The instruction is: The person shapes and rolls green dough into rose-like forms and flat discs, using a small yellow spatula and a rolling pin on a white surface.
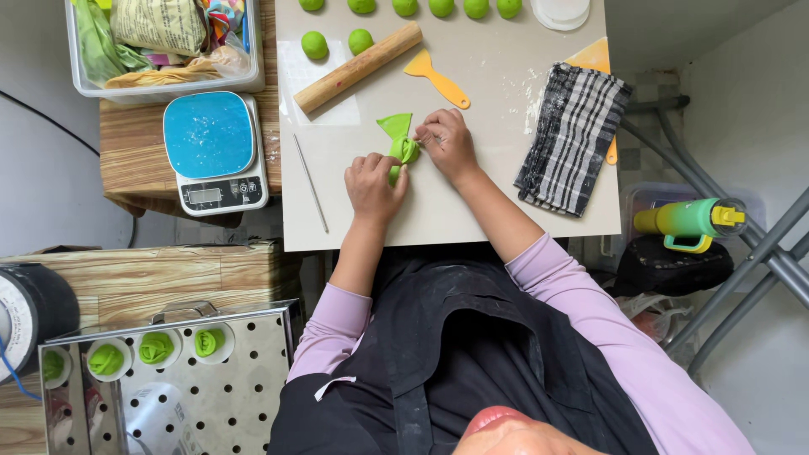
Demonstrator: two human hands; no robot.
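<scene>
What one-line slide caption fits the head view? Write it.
Both hands, left hand and right hand, pinch a folded green dough piece on a pale board beside a rolling pin.

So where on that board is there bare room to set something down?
Bare patches on the board: the near edge between the metal skewer and checked cloth, and the middle right of the yellow scraper. The far edge is crowded with green dough balls and the rolling pin.
</scene>
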